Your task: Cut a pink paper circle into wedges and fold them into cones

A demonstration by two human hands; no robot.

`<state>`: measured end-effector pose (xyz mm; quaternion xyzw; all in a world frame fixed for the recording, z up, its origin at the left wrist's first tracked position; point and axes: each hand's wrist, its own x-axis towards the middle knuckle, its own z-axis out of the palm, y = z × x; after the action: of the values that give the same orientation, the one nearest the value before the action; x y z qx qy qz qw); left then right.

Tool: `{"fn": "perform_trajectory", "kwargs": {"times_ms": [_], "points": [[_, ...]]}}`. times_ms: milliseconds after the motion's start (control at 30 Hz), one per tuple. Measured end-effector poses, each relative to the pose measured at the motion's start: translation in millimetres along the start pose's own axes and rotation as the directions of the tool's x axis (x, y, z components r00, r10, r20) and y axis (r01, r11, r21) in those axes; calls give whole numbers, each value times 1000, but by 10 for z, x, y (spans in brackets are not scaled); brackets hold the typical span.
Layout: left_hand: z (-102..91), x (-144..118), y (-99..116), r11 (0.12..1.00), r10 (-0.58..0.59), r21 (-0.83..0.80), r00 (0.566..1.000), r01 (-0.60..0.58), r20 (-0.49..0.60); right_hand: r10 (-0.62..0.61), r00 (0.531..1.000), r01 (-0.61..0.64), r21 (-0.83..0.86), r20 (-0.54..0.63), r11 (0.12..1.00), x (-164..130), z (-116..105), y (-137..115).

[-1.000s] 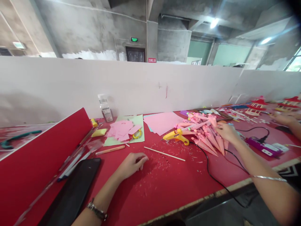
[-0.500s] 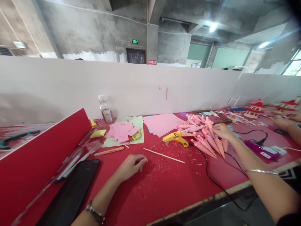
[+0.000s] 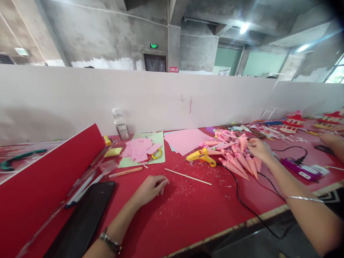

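Note:
My left hand (image 3: 152, 190) rests on the red tabletop, its fingers loosely curled together with nothing in them. Just beyond it lies a thin pale stick (image 3: 188, 176). At the right, my right hand (image 3: 259, 148) is at a heap of pink paper cones (image 3: 238, 165), its fingers pinched at the edge of one pink paper cone (image 3: 243, 142). The fingertips are partly hidden by the cone. A yellow hot glue gun (image 3: 201, 156) lies against the heap's left side, its black cord running to the table edge.
Pink paper pieces (image 3: 138, 148) lie on a green sheet (image 3: 158, 139), beside yellow-handled scissors (image 3: 156, 154). A black phone-like slab (image 3: 83, 218) and pens (image 3: 83, 190) are at the left. A purple power strip (image 3: 302, 169) lies right. Another person's hand (image 3: 333, 141) shows at the far right.
My right hand has shifted slightly right, and a cone at its fingertips has tipped more upright. My left hand stays put. The other person's hand has moved right.

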<state>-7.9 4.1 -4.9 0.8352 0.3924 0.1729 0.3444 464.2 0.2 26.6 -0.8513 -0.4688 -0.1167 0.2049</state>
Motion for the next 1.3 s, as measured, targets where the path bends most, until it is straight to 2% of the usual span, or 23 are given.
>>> {"fn": "perform_trajectory", "kwargs": {"times_ms": [100,233,333,400,500,567,700,767,900,933,967,1000,1100,1200,1300], "points": [[-1,-2,4,1000,7,3,1000,-7,-5,-109,994,108,71,23,992,-69,-188,-176],[11,-7,-27,1000,6,-13,1000,-6,-17,-255,967,251,130,20,959,-228,-483,-601],[30,2,-69,999,-9,-40,1000,9,-9,-401,916,396,235,-29,888,-478,-646,-991],[40,14,-91,1000,-1,-27,1000,0,-23,-473,881,452,297,0,841,-698,-712,-1241],[41,27,-109,996,71,54,991,-66,-113,-652,757,582,407,45,704,-1001,-747,-1568],[34,25,-114,992,106,82,982,-95,-154,-717,693,614,461,75,641,-1129,-730,-1756],[19,0,-106,990,118,89,984,-107,-133,-808,573,650,527,135,548,-1184,-611,-2105],[17,-14,-94,988,125,108,985,-112,-119,-832,523,677,504,184,536,-1168,-530,-2283],[17,-30,-68,985,121,140,987,-105,-106,-870,368,797,370,329,477,-1181,-398,-2684],[17,-34,-63,984,113,152,988,-96,-103,-860,344,812,341,377,474,-1189,-374,-2793],[16,-37,-59,982,104,164,990,-88,-97,-838,339,815,313,427,489,-1191,-350,-2901],[15,-40,-56,981,97,177,991,-80,-89,-802,355,807,276,480,522,-1182,-323,-3005],[13,-52,-49,976,87,205,994,-71,-72,-701,439,767,171,562,618,-1052,-197,-3266],[19,-64,-43,972,90,224,994,-73,-64,-576,522,703,65,629,708,-795,4,-3398],[27,-71,-41,967,90,242,994,-74,-57,-423,535,634,-17,732,773,-543,207,-3409]]}}
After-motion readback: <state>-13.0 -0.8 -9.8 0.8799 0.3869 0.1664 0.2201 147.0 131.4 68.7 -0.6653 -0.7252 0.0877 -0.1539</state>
